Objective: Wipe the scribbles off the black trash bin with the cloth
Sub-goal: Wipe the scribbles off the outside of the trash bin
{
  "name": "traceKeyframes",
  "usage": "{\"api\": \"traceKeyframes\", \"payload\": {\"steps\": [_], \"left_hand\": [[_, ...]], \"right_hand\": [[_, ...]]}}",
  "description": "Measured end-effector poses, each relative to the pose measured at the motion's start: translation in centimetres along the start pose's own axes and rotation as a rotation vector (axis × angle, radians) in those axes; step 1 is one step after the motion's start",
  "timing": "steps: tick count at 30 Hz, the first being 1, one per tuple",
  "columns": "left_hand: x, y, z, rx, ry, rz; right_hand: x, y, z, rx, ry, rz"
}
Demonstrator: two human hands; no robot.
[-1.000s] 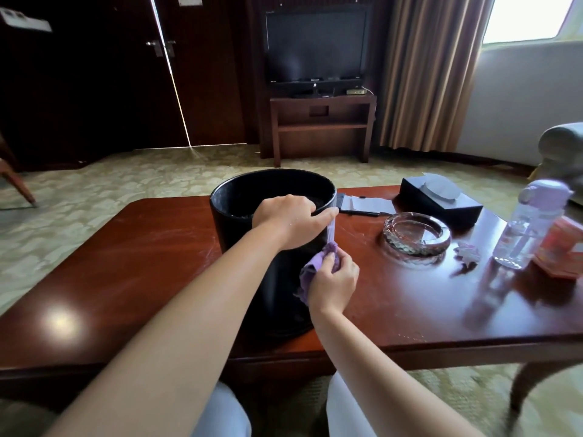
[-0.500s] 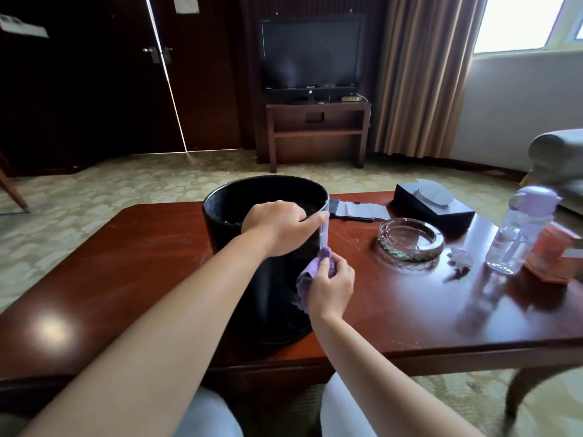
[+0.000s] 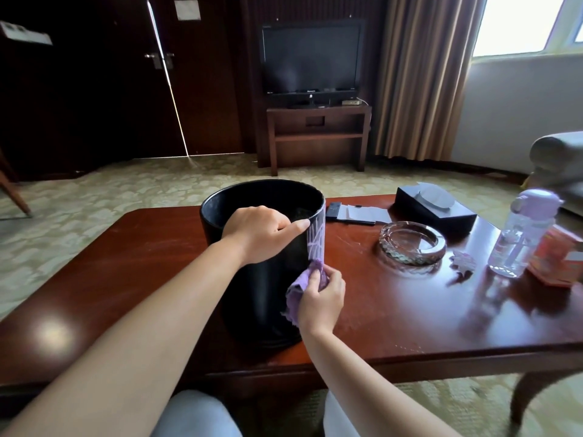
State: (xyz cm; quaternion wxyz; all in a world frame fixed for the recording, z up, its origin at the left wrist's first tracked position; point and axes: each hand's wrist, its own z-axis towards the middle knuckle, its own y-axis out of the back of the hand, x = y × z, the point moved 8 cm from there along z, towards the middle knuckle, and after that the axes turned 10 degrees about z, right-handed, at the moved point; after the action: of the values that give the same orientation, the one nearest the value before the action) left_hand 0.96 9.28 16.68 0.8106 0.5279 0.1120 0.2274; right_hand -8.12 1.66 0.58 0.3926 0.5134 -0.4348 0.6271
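- Head view: bin [image 3: 252,279], black and round, stands upright on the wooden table [image 3: 157,263], near its front edge and straight ahead of the person.
- Scribbles [image 3: 316,239], pale lines, show on the bin's right side just under the rim.
- Left hand [image 3: 262,233] rests on the near rim of the bin, fingers curled over the edge and the forefinger stretched toward the scribbles.
- Right hand [image 3: 321,299] grips a bunched purple cloth [image 3: 303,287], fingers and thumb closed round it, and presses it to the bin's wall just below the scribbles.
- Right of the bin on the table: a glass ashtray [image 3: 411,244], a black tissue box [image 3: 435,209] behind it, a clear bottle [image 3: 520,238] with a lilac cap, and an orange packet [image 3: 555,260] touching the bottle's far side.
- Paper [image 3: 362,212] lies flat between the bin and the tissue box.
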Motion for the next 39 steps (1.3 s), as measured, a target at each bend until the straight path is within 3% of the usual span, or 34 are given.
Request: {"api": "traceKeyframes", "payload": {"steps": [5,7,10,13,15,20,22,26,31,36,39], "left_hand": [[0.3,-0.3,0.0,0.086,0.064,-0.063],[0.0,0.0,0.3,0.069,0.098,-0.068],[-1.2,0.7,1.1,-0.022,0.17,-0.073],[-1.7,0.2,1.5,-0.042,0.251,-0.102],[-1.6,-0.1,1.2,-0.064,0.242,-0.089],[-1.7,0.3,0.3,-0.167,0.149,-0.008],[-1.4,0.4,0.1,-0.177,0.139,-0.018],[-0.9,0.4,-0.2,-0.194,0.135,-0.05],[-0.6,0.4,-0.4,-0.2,0.121,-0.089],[-0.6,0.2,-0.4,-0.207,0.122,-0.071],[-0.6,0.2,-0.4,-0.209,0.121,-0.067]], "right_hand": [[-7.8,1.9,-0.6,0.033,-0.405,-0.243],[-6.9,1.9,-0.3,-0.001,-0.37,-0.182],[-1.3,1.0,0.7,-0.032,-0.101,0.016],[2.7,0.2,0.6,0.014,0.111,0.059],[1.8,0.2,0.5,0.043,0.083,0.033],[-5.5,0.9,-0.2,0.1,-0.271,-0.078],[-5.4,0.9,-0.4,0.096,-0.331,-0.003],[1.1,0.7,-0.4,0.09,0.065,0.212],[4.5,0.2,-0.9,0.193,0.451,0.096],[4.3,0.9,0.2,0.115,0.593,-0.096],[4.1,0.9,0.4,0.045,0.507,-0.135]]}}
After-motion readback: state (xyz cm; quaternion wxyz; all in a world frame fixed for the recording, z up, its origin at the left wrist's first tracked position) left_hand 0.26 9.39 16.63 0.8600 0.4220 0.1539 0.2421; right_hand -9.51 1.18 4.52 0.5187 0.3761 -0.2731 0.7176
